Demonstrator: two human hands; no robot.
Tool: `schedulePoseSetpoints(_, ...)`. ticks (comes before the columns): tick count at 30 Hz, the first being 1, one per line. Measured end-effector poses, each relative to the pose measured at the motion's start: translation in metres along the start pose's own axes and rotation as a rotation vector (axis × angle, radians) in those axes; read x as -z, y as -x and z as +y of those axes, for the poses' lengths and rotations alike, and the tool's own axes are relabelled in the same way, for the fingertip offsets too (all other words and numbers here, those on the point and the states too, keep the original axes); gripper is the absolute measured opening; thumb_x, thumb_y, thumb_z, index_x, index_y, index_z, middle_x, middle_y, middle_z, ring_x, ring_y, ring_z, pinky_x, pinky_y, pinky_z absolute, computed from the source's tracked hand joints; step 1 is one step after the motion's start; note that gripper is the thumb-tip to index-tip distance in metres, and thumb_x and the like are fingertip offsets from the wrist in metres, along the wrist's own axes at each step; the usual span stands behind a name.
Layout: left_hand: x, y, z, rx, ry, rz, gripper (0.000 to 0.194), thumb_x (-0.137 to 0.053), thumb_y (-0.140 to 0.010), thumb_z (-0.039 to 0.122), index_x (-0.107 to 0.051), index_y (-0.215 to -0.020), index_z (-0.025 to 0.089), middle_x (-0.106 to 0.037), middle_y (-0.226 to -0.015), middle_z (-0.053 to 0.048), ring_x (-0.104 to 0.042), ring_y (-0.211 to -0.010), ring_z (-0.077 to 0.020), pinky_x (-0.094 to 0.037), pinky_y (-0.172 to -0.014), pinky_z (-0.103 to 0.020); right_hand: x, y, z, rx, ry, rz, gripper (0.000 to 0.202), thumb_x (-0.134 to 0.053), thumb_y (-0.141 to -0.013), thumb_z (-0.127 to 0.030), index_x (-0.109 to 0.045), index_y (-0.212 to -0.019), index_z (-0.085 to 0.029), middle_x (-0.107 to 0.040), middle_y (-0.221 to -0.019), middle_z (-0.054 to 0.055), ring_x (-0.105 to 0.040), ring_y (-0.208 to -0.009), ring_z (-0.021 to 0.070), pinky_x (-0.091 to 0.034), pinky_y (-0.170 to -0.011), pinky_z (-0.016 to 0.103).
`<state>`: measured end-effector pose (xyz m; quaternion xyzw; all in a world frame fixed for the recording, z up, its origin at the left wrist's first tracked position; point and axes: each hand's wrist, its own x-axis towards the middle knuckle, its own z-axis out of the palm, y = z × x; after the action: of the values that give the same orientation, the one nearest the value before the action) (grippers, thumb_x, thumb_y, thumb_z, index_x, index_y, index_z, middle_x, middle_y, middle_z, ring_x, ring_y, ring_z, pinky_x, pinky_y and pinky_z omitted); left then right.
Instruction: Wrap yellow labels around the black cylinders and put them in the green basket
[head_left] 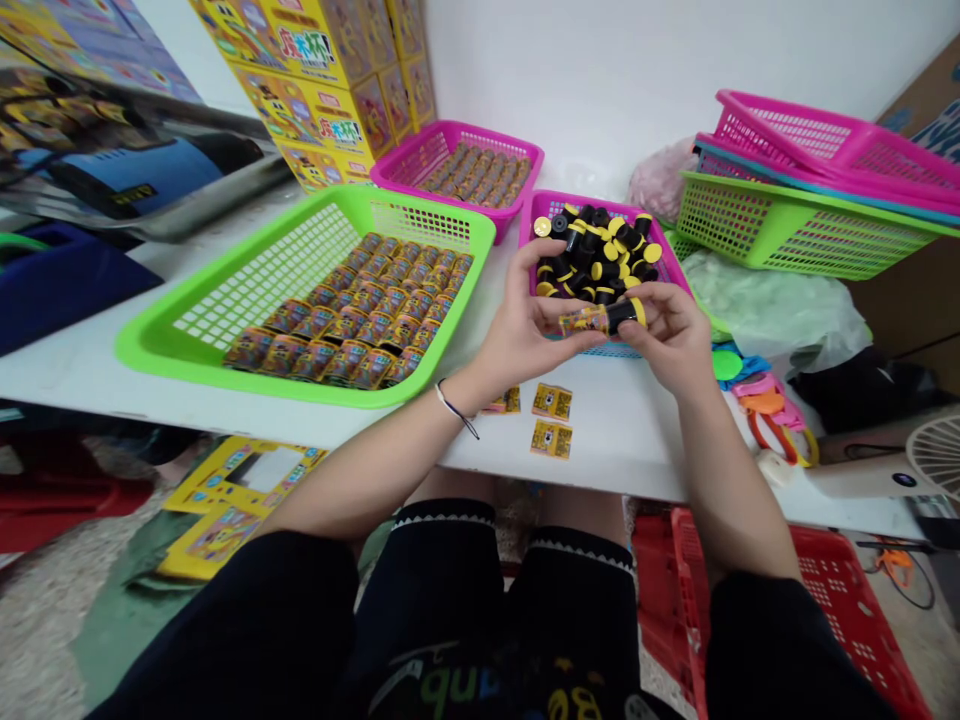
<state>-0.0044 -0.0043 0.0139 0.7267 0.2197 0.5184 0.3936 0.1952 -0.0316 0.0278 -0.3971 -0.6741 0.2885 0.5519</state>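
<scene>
Between my hands, a printed wrapper sleeve (585, 321) and a black cup with a yellow rim (625, 314) lie end to end, touching. My left hand (529, 320) holds the wrapper between thumb and fingers. The cup is pinched in my right hand (670, 332). Just behind them, a pink basket (675, 262) holds a pile of black and yellow cups (592, 250). Flat yellow printed pieces (552, 401) lie on the white table (615, 430) below my hands. To the left, a green basket (330, 392) contains rows of wrapped cups (360, 320).
Another pink basket (529, 150) with wrapped cups stands behind. Yellow boxes (322, 110) are stacked at the back left. Empty baskets (810, 225) pile up at the right, near a plastic bag (772, 300) and a white fan (937, 450). Red crates (847, 600) sit below the table.
</scene>
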Motion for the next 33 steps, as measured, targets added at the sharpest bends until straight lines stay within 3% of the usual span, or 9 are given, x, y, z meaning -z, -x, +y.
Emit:
schedulePoseSetpoints(3,-0.002,0.001,-0.001,-0.032,0.026,-0.013,0.094,-0.077,-0.083,0.046,-0.013,-0.151,0.030,-0.069,-0.114,-0.007,-0.076,-0.098,-0.0215,-0.063,-0.084,-0.036,-0.003,0.000,-0.004,-0.027,-0.051,-0.043,0.053,-0.087,-0.066,-0.056,-0.058,-0.101,-0.028,-0.070,-0.087,-0.001,-0.072,-0.077,0.0166,-0.063,-0.071,0.032)
schedulePoseSetpoints(7,-0.003,0.003,-0.011,-0.114,-0.053,-0.003,0.085,-0.078,-0.082,0.047,-0.025,-0.147,0.031,-0.055,-0.139,-0.011,-0.074,-0.109,-0.0211,-0.063,-0.088,-0.032,-0.012,0.001,-0.010,-0.096,-0.140,-0.034,0.051,-0.094,-0.059,-0.046,-0.062,-0.093,-0.024,-0.068,-0.077,-0.004,-0.067,-0.069,0.0104,-0.059,-0.066,0.024)
schedulePoseSetpoints(13,0.002,0.006,-0.014,-0.222,-0.272,-0.089,0.049,-0.067,-0.093,0.034,-0.045,-0.135,0.021,-0.059,-0.136,-0.012,-0.067,-0.123,-0.0213,-0.055,-0.108,-0.035,-0.019,0.002,-0.003,-0.169,-0.162,0.041,0.050,-0.091,-0.060,-0.054,-0.066,-0.090,-0.023,-0.072,-0.082,-0.002,-0.068,-0.072,0.0117,-0.059,-0.066,0.025)
schedulePoseSetpoints(17,-0.002,0.004,-0.010,-0.170,-0.191,0.108,0.076,-0.073,-0.088,0.042,-0.028,-0.148,0.029,-0.044,-0.152,-0.013,-0.070,-0.119,-0.0224,-0.058,-0.104,-0.036,-0.019,0.005,0.000,0.102,0.010,0.103,0.056,-0.082,-0.071,-0.059,-0.061,-0.113,-0.028,-0.069,-0.105,0.004,-0.069,-0.092,0.0182,-0.063,-0.076,0.034)
schedulePoseSetpoints(20,-0.005,0.002,-0.005,-0.074,-0.113,0.198,0.091,-0.073,-0.088,0.044,-0.009,-0.153,0.039,-0.039,-0.156,-0.012,-0.070,-0.118,-0.0239,-0.060,-0.099,-0.039,-0.019,0.009,-0.001,0.323,0.328,0.079,0.059,-0.078,-0.075,-0.057,-0.058,-0.122,-0.028,-0.064,-0.121,0.010,-0.065,-0.111,0.0260,-0.061,-0.090,0.045)
schedulePoseSetpoints(23,-0.007,0.001,0.001,-0.017,-0.061,0.139,0.094,-0.072,-0.089,0.042,-0.004,-0.153,0.036,-0.054,-0.144,-0.013,-0.072,-0.115,-0.0250,-0.061,-0.096,-0.039,-0.026,0.013,0.000,0.462,0.620,0.073,0.065,-0.081,-0.074,-0.050,-0.052,-0.128,-0.029,-0.063,-0.120,0.010,-0.062,-0.117,0.0303,-0.055,-0.100,0.054)
schedulePoseSetpoints(27,-0.008,0.002,0.005,0.088,0.064,0.052,0.097,-0.076,-0.085,0.034,-0.004,-0.151,0.029,-0.070,-0.114,-0.008,-0.075,-0.094,-0.0174,-0.061,-0.085,-0.032,-0.042,0.018,0.004,0.590,0.755,0.245,0.061,-0.074,-0.079,-0.036,-0.043,-0.131,-0.029,-0.060,-0.115,0.010,-0.062,-0.111,0.0287,-0.055,-0.094,0.052)
schedulePoseSetpoints(30,-0.007,0.001,0.006,0.202,0.218,-0.123,0.094,-0.079,-0.078,0.027,-0.012,-0.144,0.026,-0.066,-0.086,0.004,-0.069,-0.070,-0.0114,-0.057,-0.066,-0.024,-0.047,0.022,0.005,0.647,0.775,0.248,0.058,-0.069,-0.079,-0.028,-0.041,-0.130,-0.031,-0.058,-0.112,0.008,-0.061,-0.108,0.0280,-0.054,-0.091,0.050)
schedulePoseSetpoints(33,-0.004,0.001,0.009,0.242,0.232,-0.264,0.076,-0.074,-0.077,0.024,-0.026,-0.135,0.024,-0.059,-0.088,0.004,-0.060,-0.063,-0.0078,-0.051,-0.057,-0.021,-0.046,0.024,0.007,0.673,0.764,0.151,0.063,-0.072,-0.077,-0.030,-0.040,-0.131,-0.033,-0.058,-0.114,0.007,-0.060,-0.109,0.0292,-0.051,-0.095,0.052)
